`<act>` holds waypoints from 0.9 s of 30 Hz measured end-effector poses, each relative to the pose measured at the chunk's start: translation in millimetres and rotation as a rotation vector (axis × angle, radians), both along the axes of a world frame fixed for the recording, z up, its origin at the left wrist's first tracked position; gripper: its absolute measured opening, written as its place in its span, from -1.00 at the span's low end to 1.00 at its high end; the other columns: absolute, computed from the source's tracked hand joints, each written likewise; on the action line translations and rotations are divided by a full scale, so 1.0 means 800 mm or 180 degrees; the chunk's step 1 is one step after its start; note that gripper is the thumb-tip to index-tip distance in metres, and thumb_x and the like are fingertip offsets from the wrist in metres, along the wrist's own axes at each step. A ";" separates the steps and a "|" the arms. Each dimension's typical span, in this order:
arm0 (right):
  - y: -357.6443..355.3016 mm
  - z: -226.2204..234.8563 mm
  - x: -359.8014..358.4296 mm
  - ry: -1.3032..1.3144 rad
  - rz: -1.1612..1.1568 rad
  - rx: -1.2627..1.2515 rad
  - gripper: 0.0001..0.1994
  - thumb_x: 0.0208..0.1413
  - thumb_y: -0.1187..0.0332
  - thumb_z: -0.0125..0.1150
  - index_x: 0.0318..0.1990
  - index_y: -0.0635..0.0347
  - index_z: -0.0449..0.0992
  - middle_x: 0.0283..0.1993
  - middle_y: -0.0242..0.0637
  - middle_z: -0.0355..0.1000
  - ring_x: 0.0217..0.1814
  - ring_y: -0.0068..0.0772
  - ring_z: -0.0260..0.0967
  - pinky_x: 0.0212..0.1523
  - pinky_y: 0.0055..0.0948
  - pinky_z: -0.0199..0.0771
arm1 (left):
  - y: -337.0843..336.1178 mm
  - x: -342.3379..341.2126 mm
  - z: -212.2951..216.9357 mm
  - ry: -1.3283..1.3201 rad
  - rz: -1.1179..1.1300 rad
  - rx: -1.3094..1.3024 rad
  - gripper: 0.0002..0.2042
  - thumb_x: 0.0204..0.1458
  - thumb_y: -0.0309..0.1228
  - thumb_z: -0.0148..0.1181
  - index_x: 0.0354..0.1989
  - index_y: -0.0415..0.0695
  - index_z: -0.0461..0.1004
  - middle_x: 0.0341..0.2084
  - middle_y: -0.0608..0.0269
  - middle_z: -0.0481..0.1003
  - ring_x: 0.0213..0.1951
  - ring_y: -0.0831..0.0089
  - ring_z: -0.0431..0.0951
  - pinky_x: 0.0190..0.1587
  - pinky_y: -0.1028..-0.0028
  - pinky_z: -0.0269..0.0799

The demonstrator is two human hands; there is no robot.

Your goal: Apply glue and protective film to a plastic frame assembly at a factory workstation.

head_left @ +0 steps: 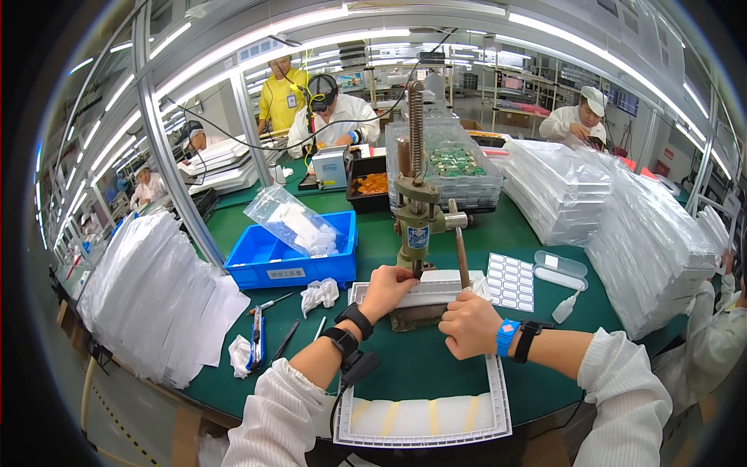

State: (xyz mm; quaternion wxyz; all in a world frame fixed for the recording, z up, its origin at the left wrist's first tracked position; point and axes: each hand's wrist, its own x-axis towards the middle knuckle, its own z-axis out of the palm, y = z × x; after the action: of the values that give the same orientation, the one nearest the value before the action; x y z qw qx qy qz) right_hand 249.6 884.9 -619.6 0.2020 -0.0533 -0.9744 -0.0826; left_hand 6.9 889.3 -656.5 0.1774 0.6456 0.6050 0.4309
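A small green hand press (417,222) with a tall spring stands on the green table. My left hand (387,289) pinches something small under the press head, over a white plastic tray (436,290). My right hand (468,324) is closed near the lower end of the press lever (461,253), beside the tray; whether it grips anything cannot be told. A second white tray (424,420) with pale pads lies at the near edge between my forearms. Both wrists wear dark bands, the right one with a blue tag too.
A blue bin (292,261) holds a clear bag of white parts. Stacks of clear trays (630,226) rise at right, white sheets (156,300) at left. A label sheet (510,282), small bottle (564,308), tools (257,340) and wipes lie around. Other people work behind and at right.
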 end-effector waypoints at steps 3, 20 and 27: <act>0.000 -0.002 -0.006 -0.0182 -0.0132 0.0082 -0.85 -0.20 0.29 0.23 -0.64 0.14 0.55 -0.59 -0.36 0.46 -0.37 -0.33 0.46 -0.13 -0.34 0.41 | 0.002 -0.003 -0.002 -0.0030 0.0025 0.0039 -0.73 0.00 -0.35 0.37 -0.25 -0.36 0.63 -0.43 -0.02 0.65 -0.40 0.35 0.66 -0.27 0.40 0.54; -0.025 0.110 0.025 0.0314 0.0196 -0.1521 -0.90 -0.29 0.41 0.13 -0.57 0.11 0.58 -0.60 -0.36 0.43 -0.42 -0.31 0.42 -0.17 -0.32 0.37 | 0.017 0.001 -0.013 -0.0172 -0.0116 0.0159 -0.72 -0.02 -0.35 0.39 -0.22 -0.33 0.64 -0.36 -0.05 0.66 -0.31 0.22 0.70 -0.17 0.36 0.57; 0.112 0.250 -0.060 0.2453 0.0747 -0.3836 -0.83 0.27 0.34 -0.01 -0.10 0.13 0.47 -0.23 -0.42 0.38 -0.21 -0.53 0.38 -0.13 -0.56 0.34 | 0.007 -0.016 -0.022 -0.0335 0.0010 0.0335 -0.80 -0.09 -0.37 0.38 -0.34 -0.23 0.67 -0.45 -0.02 0.63 -0.36 0.12 0.66 -0.22 0.28 0.56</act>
State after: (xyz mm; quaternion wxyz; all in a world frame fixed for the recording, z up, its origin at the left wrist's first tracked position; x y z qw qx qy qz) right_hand 201.7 974.2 -419.5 0.4742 -0.0758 -0.7095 0.5157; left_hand -6.1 894.8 -673.7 0.1741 0.6296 0.5723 0.4958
